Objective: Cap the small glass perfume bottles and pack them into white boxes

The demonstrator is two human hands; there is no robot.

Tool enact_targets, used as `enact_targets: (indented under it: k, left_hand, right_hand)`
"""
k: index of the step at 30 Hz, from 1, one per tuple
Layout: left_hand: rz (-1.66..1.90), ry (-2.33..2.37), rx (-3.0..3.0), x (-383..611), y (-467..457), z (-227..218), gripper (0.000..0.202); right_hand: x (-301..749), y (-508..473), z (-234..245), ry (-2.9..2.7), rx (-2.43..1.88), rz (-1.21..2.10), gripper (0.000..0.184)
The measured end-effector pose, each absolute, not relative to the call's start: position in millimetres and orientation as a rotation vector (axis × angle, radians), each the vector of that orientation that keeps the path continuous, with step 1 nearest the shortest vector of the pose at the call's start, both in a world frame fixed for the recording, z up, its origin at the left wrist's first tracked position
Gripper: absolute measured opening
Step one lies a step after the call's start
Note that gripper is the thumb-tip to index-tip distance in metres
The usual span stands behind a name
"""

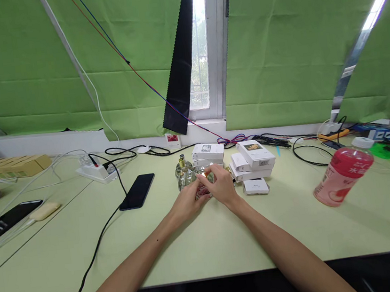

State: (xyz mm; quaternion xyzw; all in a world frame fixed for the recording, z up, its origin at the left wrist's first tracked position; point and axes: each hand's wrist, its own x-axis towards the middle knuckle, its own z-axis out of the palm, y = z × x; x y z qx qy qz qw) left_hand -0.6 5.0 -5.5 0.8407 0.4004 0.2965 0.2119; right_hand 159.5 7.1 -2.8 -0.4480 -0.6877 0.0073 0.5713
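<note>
My left hand (187, 201) is closed around the side of a small glass perfume bottle (202, 190) with a pinkish tint, low over the table. My right hand (222, 186) comes in from the other side, its fingers pinched at the top of the same bottle. Most of that bottle is hidden behind my fingers. Just beyond my left hand stand clear glass perfume bottles (185, 175), one with a gold-coloured neck. Behind my hands lies a stack of white boxes (207, 151). To the right of my right hand is a second pile of white boxes (256, 155).
A small white box (256, 186) lies before the right pile. A pink drink bottle (343, 176) stands at right. On the left are a dark phone (137, 192), a white power strip (98, 171) and a black cable (103, 230) crossing the table. More cables run along the back.
</note>
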Motion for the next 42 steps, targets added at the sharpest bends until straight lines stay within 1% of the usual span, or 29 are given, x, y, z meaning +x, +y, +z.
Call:
enact_targets:
  k: [2,6,9,21,33,38,42]
  left_hand:
    - [0.820,1.118,2.347,-0.9,5.2,-5.4,0.029]
    - [0.803,1.142,2.388,-0.9,5.7,-6.0,0.013]
    - [0.793,1.172,2.399,-0.4,5.9,-5.9,0.007]
    - [0.754,1.240,2.368,1.3,3.1,-3.0,0.015]
    - [0.739,1.285,2.354,0.9,5.4,-4.9,0.015]
    - [0.739,1.289,2.364,0.7,5.1,-6.1,0.015]
    - [0.746,1.261,2.380,-0.3,4.2,-6.5,0.015]
  right_hand:
    - [158.8,5.3,-2.3,-1.619,-1.033,0.044,0.021]
    - [157.7,4.0,-3.0,-1.685,-0.986,0.072,0.019]
    - [157.9,5.6,-5.0,-1.725,-0.976,0.086,0.019]
    - [157.8,11.1,-9.6,-1.711,-1.050,0.084,0.009]
    - [152.4,6.4,-4.5,-1.642,-1.205,0.063,0.013]
    - [153.2,7.0,-4.1,-1.648,-1.189,0.096,0.016]
    - [158.0,5.9,-2.0,-1.681,-1.127,0.175,0.021]
